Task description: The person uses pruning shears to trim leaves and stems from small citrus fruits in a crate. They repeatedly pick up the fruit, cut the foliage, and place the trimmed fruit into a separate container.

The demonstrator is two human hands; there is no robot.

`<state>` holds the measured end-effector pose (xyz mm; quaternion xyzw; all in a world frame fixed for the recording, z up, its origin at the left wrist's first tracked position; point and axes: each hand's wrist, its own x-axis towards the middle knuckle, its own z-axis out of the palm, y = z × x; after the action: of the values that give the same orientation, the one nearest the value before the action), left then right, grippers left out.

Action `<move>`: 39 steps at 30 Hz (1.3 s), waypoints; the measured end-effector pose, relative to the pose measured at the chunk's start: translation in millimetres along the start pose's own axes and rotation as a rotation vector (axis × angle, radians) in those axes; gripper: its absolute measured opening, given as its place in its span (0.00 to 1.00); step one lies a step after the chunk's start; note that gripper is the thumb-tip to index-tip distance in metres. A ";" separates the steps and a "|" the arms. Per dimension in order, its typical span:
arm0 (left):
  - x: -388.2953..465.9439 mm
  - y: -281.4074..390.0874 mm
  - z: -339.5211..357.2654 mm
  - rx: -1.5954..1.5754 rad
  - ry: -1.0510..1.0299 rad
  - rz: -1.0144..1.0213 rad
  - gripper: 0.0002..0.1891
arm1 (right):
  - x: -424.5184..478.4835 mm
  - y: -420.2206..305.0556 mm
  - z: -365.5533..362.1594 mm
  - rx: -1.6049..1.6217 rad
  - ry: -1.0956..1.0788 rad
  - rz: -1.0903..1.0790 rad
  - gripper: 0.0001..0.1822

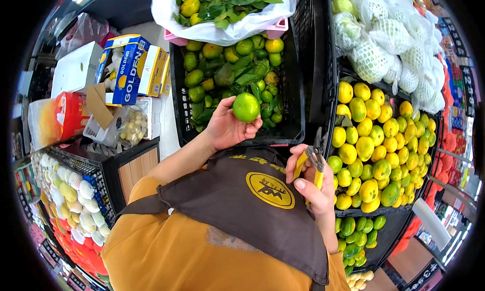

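Note:
A round green citrus fruit (246,107) rests in my left hand (232,128), held at the fingertips above the near part of a black plastic crate (297,112). Inside that crate lie green and yellowish citrus fruits with loose leaves (248,73). My right hand (311,181) grips small pruning shears with yellow handles (319,177), their dark blades pointing up and away from me. Beyond the crate's middle, a white plastic bag (227,35) holds more leafy citrus; pink plastic edges show beneath it.
To the right stands a display of yellow-green citrus (365,148), with net-wrapped fruit (369,59) above it and greener fruit (354,238) below. At the left are a blue and yellow cardboard box (130,69), a white foam box (74,69) and a red bag (71,114).

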<state>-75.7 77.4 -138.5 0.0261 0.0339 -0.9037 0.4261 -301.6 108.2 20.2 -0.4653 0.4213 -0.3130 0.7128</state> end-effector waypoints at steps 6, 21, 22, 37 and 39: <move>-6.1 -0.8 30.5 0.686 0.189 0.209 0.23 | 25.9 0.1 -2.7 -1.256 0.230 -0.260 0.30; -26.2 -5.9 58.6 1.564 0.384 0.634 0.33 | 54.6 -6.2 17.0 -1.612 0.091 -0.454 0.32; -26.7 -4.7 59.1 1.569 0.395 0.652 0.33 | 56.5 -8.0 17.7 -1.613 0.081 -0.453 0.32; 21.5 165.6 130.5 2.019 0.871 0.519 0.32 | 233.0 -78.1 47.6 -1.694 0.162 -0.400 0.18; 11.4 168.8 113.5 1.849 0.854 0.611 0.32 | 230.5 -75.9 42.8 -1.618 0.201 -0.421 0.18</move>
<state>45.3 -47.9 -32.8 0.6623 -0.5272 -0.3489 0.4022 -164.1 -96.1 28.3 -0.8715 0.4815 -0.0808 0.0453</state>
